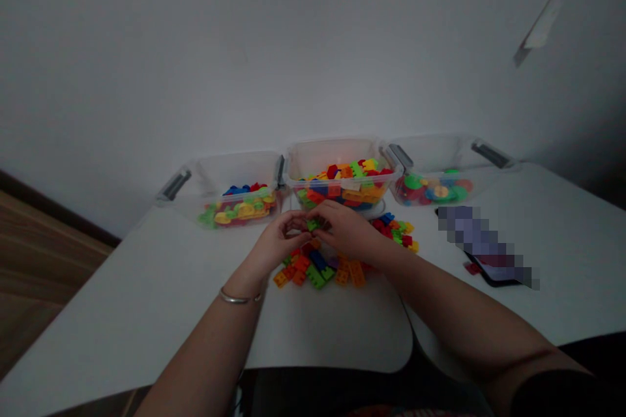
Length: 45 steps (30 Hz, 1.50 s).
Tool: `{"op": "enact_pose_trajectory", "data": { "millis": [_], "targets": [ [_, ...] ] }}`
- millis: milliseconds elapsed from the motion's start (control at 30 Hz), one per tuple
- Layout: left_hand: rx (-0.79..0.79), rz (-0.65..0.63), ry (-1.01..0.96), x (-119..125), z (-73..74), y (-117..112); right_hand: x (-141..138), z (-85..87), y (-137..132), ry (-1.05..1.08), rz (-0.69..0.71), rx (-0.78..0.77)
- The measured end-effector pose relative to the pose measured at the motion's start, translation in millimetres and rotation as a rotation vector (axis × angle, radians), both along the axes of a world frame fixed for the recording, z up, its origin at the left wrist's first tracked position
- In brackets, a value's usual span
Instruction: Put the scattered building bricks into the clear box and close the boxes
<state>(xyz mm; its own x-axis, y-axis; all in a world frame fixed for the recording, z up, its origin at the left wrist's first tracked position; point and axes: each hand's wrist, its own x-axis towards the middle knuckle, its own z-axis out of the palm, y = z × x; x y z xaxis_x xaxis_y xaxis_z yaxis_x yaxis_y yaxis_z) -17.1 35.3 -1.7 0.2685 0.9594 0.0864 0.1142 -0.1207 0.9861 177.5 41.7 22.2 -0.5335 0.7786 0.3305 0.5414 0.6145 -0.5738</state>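
My left hand (278, 241) and my right hand (345, 229) meet above the white table (147, 293), with their fingers closed around a small green plastic brick (312, 225). Most of that brick is hidden by my fingers. Just below my hands lies a loose heap of orange, green, blue and red bricks (313, 267). A smaller cluster of red, green and yellow bricks (395, 230) sits beyond my right hand. A metal bangle (239, 298) circles my left wrist.
Along the far table edge stand several clear plastic bins with grey clip handles: one of bricks (235, 168), a fuller one of bricks (337, 155), and one of round coloured pieces (440, 153). A dark phone (491, 277), partly blurred out, lies at the right.
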Motion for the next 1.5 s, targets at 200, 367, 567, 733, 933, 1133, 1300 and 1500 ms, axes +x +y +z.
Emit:
{"op": "enact_pose_trajectory", "data": {
  "millis": [200, 367, 567, 733, 933, 1133, 1300, 1500],
  "targets": [
    [0.045, -0.022, -0.054, -0.9, -1.0, 0.1, 1.2, 1.7, 1.2, 0.024, 0.045, -0.022],
    [0.068, -0.028, -0.026, -3.5, 4.5, -2.1, 9.6, 13.2, 4.8, 0.146, 0.026, 0.105],
    [0.049, 0.043, -0.011, -5.6, 5.0, -3.1, 41.8, 38.8, 15.6, 0.268, -0.055, 0.504],
    [0.030, 0.088, -0.026, -5.9, 4.5, -3.1, 70.1, 47.4, 25.9, 0.274, -0.342, 0.664],
    [0.041, 0.117, -0.013, -4.5, 5.1, -2.4, 80.7, 36.9, 39.4, 0.144, -0.468, 0.514],
    [0.047, 0.130, 0.019, -4.7, 5.9, -2.2, 69.6, 32.5, 35.7, -0.158, -0.476, 0.383],
    [0.066, 0.124, 0.034, -6.0, 4.0, -1.9, 65.9, 33.1, 32.0, -0.231, -0.462, 0.370],
    [0.064, 0.135, 0.004, -7.3, 0.0, 1.0, 67.8, 33.2, 33.5, -0.099, -0.441, 0.443]
  ]
}}
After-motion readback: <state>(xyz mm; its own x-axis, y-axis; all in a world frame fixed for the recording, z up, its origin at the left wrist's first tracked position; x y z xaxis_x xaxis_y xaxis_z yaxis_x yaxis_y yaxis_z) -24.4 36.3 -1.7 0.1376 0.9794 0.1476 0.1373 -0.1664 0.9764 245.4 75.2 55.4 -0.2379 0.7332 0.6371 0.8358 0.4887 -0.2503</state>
